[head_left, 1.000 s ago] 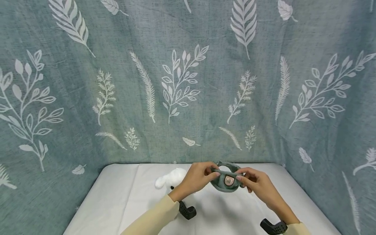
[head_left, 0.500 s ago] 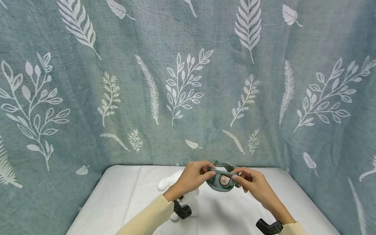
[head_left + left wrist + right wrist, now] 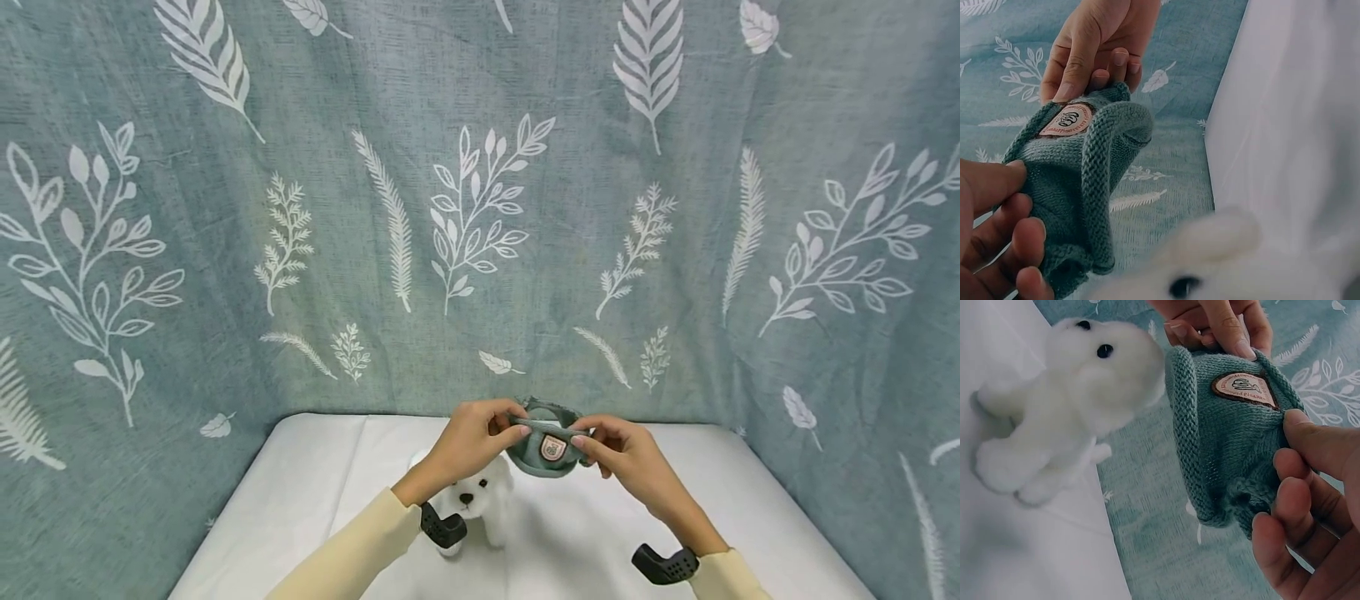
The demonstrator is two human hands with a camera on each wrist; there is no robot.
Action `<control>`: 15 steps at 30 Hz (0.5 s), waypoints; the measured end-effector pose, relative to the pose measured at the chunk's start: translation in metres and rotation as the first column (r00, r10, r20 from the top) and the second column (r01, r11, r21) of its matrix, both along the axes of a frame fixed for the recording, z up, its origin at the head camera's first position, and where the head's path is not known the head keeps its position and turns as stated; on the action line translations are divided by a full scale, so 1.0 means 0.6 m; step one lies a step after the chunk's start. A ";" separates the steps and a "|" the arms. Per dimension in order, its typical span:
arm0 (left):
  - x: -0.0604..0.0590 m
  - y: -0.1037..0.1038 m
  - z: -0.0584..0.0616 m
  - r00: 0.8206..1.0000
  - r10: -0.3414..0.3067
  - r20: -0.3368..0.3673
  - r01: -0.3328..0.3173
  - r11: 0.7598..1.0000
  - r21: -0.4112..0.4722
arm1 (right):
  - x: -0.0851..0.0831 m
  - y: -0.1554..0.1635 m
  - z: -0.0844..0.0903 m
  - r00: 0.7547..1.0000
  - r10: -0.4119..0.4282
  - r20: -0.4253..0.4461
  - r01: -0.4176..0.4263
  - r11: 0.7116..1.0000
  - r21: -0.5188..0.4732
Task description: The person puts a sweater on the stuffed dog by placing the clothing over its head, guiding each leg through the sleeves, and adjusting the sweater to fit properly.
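Note:
A small teal knitted garment (image 3: 546,448) with a pink oval badge is held in the air between both hands, stretched open. My left hand (image 3: 480,433) pinches its left edge and my right hand (image 3: 611,446) pinches its right edge. The knit (image 3: 1079,187) shows close up in the left wrist view, and the badge side of the knit (image 3: 1235,431) shows in the right wrist view. A white plush dog (image 3: 474,500) stands on the white table (image 3: 300,500) just below my left hand; the plush dog (image 3: 1066,406) has black eyes and nose.
A teal curtain (image 3: 450,208) with white leaf prints hangs behind and on both sides of the table. Black wrist mounts (image 3: 663,565) sit on both cream sleeves.
Both hands have drifted slightly left and up with the garment. The plush dog's face now shows below my left hand, where it was mostly hidden before.

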State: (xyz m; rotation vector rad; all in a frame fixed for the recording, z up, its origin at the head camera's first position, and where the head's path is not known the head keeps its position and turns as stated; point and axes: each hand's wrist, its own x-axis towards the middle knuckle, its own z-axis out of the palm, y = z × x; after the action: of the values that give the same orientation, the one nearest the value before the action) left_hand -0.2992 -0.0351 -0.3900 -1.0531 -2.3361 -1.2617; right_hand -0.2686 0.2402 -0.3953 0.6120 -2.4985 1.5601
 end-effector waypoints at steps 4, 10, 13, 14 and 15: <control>0.000 -0.019 0.002 1.000 0.011 -0.012 -0.011 1.000 -0.003 | -0.003 -0.018 0.003 1.000 0.011 0.010 -0.011 1.000 -0.002; 0.002 -0.042 0.004 0.999 0.035 -0.024 -0.035 0.999 -0.003 | -0.010 -0.039 0.007 0.999 0.033 0.011 -0.033 0.999 0.004; 0.003 -0.051 0.008 0.999 0.041 -0.025 -0.041 0.999 -0.006 | -0.012 -0.047 0.009 0.999 0.044 0.001 -0.044 0.999 -0.001; 0.004 -0.054 0.009 0.999 0.043 -0.027 -0.043 0.999 -0.007 | -0.013 -0.050 0.009 0.999 0.047 -0.002 -0.047 0.999 -0.003; 0.005 -0.057 0.010 0.999 0.044 -0.026 -0.044 0.999 -0.008 | -0.014 -0.052 0.009 0.999 0.053 -0.004 -0.053 0.999 -0.006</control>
State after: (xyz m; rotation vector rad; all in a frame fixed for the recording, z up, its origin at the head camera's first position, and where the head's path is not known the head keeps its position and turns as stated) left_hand -0.2965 -0.0696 -0.3842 -1.0092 -2.3338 -1.2162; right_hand -0.2768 0.2087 -0.3898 0.6859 -2.4934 1.5820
